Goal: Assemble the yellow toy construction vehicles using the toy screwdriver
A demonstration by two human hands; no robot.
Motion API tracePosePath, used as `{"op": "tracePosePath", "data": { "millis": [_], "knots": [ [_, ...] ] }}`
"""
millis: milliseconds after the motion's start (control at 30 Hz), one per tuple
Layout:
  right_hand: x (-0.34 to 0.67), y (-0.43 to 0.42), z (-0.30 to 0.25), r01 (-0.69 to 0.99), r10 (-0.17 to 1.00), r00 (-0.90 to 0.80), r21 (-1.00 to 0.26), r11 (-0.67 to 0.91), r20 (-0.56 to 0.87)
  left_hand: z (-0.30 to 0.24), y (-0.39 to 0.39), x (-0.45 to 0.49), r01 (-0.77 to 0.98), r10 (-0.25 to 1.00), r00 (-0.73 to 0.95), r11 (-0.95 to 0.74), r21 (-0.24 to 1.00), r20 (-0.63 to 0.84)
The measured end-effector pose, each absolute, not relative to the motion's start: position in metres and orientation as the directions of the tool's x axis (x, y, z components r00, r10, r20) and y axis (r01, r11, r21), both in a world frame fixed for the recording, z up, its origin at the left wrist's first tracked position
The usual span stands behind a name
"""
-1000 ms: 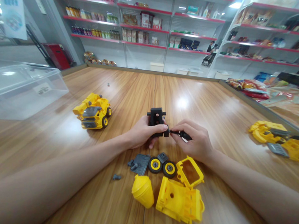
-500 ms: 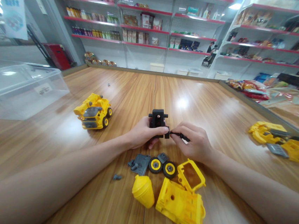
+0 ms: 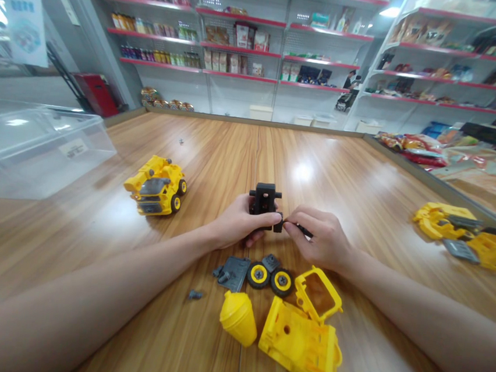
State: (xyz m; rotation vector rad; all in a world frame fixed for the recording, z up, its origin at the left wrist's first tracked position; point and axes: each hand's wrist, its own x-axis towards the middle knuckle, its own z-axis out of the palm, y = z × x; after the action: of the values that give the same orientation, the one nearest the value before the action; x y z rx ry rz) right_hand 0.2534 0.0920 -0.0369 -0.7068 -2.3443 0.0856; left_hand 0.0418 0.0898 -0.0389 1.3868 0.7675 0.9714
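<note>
My left hand is closed round a black toy chassis block, held upright just above the wooden table. My right hand pinches a thin black tool whose tip meets the block's right side. In front of my hands lie loose parts: a grey plate, two yellow-hubbed wheels, a yellow drum, a yellow cab frame and a yellow truck body. A small grey screw lies to their left.
An assembled yellow toy truck stands to the left. A clear plastic box sits at the left table edge. More yellow toy parts lie at the right. Store shelves with goods line the back.
Both hands stay together at the block; the right hand has drawn slightly closer to it. The view has shifted a little.
</note>
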Motion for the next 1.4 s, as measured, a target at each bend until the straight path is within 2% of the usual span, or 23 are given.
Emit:
{"op": "tracePosePath", "data": {
  "millis": [467,600,733,1000,1100,1400],
  "knots": [
    [0.2532,0.0923,-0.0372,0.543,0.556,-0.619,-0.209,0.813,0.554,-0.0383,0.0896,0.0406,-0.027,0.889,0.446,-0.100,0.995,0.102],
    [0.2541,0.0913,-0.0375,0.523,0.560,-0.602,-0.248,0.815,0.569,-0.0379,0.0894,0.0398,-0.025,0.883,0.459,-0.096,0.995,0.096],
    [0.2548,0.0927,-0.0387,0.500,0.531,-0.625,-0.229,0.835,0.573,-0.0394,0.0903,0.0398,-0.034,0.887,0.447,-0.107,0.994,0.111],
    [0.2548,0.0926,-0.0391,0.533,0.557,-0.638,-0.216,0.818,0.532,-0.0400,0.0904,0.0405,0.006,0.900,0.424,-0.110,0.994,0.098],
    [0.2538,0.0904,-0.0396,0.537,0.588,-0.615,-0.266,0.800,0.526,-0.0382,0.0891,0.0402,0.034,0.898,0.429,-0.130,0.991,0.103],
    [0.2472,0.0864,-0.0349,0.505,0.747,-0.526,-0.557,0.659,0.407,-0.0365,0.0873,0.0402,0.043,0.898,0.420,-0.163,0.986,0.130]
  ]
}}
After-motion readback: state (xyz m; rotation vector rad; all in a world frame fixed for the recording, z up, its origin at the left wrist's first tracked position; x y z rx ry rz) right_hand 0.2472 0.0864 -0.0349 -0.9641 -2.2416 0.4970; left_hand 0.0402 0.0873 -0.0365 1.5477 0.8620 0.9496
